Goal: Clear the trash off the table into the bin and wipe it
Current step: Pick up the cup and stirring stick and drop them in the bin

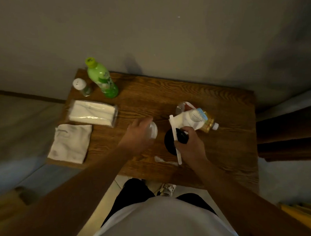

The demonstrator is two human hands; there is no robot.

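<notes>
- Trash: clear plastic cup (152, 131) on wooden bench (170, 93), left hand (138, 135) curled round it.
- Right hand (190, 145) grips black round lid (170, 140), white straw wrapper (175, 137), just beside.
- Crumpled white scrap (162, 160) lies nearer, between forearms.

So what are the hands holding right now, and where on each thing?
The left hand grips a clear plastic cup around its side. The right hand holds a black cup at its rim, pinching a white paper-wrapped straw near its middle.
</notes>
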